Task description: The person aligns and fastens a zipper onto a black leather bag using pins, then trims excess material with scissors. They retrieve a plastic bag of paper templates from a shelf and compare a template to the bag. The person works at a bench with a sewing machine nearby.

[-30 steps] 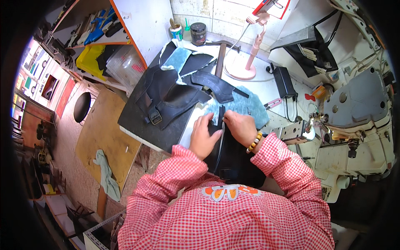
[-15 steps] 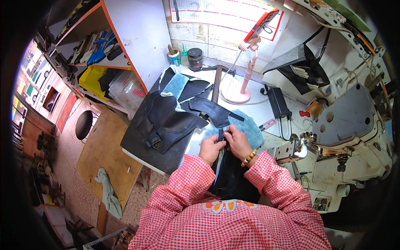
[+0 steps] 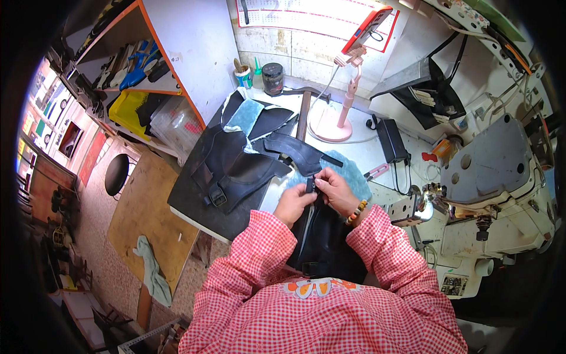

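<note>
My left hand [image 3: 293, 205] and my right hand [image 3: 336, 192] meet over the near edge of the table. Between their fingertips they pinch the upper end of a dark zipper [image 3: 311, 185] on a black leather boot [image 3: 331, 241]. A pale line runs down the boot from my fingers, and a buckle shows at its lower end, close to my body. Just beyond my hands are a curved black leather strap [image 3: 302, 154] and pale blue fleece [image 3: 351, 171]. To the left lie cut-open black leather pieces [image 3: 236, 162] with a buckle and fleece lining.
A hammer [image 3: 304, 115] lies behind the leather. A pink phone stand [image 3: 339, 123], a black power adapter [image 3: 390, 140] and a dark jar [image 3: 273, 79] stand farther back. On the right is a sewing machine [image 3: 489, 168]. A pink-handled cutter [image 3: 377, 171] rests near the fleece.
The whole view has shifted slightly. Both hands still pinch the zipper end; my left hand has turned and lowered a little, and more of the boot's pale line shows below.
</note>
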Motion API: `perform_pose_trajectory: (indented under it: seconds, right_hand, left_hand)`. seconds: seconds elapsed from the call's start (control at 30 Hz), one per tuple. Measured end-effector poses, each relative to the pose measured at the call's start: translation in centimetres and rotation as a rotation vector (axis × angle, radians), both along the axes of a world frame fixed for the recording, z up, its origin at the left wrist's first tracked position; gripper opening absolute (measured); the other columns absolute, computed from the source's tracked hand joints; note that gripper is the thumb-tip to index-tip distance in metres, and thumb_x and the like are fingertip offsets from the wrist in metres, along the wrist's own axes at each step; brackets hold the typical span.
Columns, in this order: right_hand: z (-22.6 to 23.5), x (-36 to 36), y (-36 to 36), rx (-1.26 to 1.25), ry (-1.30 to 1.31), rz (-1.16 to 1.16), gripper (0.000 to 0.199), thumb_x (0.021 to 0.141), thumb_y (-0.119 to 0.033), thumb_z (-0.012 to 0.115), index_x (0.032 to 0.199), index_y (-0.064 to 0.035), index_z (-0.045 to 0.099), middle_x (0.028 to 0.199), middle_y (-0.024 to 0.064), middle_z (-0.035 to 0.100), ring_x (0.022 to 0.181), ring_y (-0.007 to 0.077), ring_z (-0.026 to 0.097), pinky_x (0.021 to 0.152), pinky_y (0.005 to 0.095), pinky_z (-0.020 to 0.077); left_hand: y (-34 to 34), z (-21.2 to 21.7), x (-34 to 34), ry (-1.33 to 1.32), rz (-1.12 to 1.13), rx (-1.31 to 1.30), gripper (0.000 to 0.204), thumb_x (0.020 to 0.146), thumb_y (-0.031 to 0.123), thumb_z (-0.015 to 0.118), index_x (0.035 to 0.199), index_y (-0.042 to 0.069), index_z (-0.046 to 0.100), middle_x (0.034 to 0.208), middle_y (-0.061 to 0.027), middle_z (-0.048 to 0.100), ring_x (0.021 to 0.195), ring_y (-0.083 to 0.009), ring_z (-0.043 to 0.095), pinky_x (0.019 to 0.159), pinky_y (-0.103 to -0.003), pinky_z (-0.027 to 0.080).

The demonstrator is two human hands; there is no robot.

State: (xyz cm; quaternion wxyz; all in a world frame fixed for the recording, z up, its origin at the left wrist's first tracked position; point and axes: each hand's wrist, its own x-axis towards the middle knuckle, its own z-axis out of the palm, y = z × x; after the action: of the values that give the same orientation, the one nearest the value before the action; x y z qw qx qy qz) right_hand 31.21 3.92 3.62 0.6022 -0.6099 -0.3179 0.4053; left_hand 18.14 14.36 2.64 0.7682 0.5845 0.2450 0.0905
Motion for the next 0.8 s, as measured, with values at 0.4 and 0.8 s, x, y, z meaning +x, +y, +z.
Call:
perform_pose_trajectory:
  seconds: [0.4, 0.8]
  right_hand:
    - [-0.5, -1.6, 0.5, -0.002, -0.600, -0.332, 0.014, 0.092, -0.015, 0.061, 0.095, -0.0021, 0.058, 0.079, 0.0191, 0.064, 0.072, 0.0383, 0.063, 0.063, 0.0420, 0.0487]
    - [-1.4, -1.6, 0.7, 0.036, -0.579, -0.399, 0.011, 0.094, -0.014, 0.060, 0.096, -0.0029, 0.058, 0.077, 0.0183, 0.064, 0.070, 0.0332, 0.065, 0.061, 0.0388, 0.0488]
  left_hand:
    - [-1.2, -2.0, 1.7, -0.053, 0.204, 0.204, 0.005, 0.092, 0.005, 0.064, 0.093, 0.000, 0.065, 0.081, 0.0016, 0.062, 0.072, -0.0056, 0.053, 0.066, -0.022, 0.044]
    - [-2.0, -0.8, 1.4, -0.053, 0.282, 0.345, 0.014, 0.087, 0.009, 0.069, 0.083, -0.001, 0.061, 0.069, 0.0025, 0.054, 0.065, -0.0057, 0.046, 0.058, -0.026, 0.040]
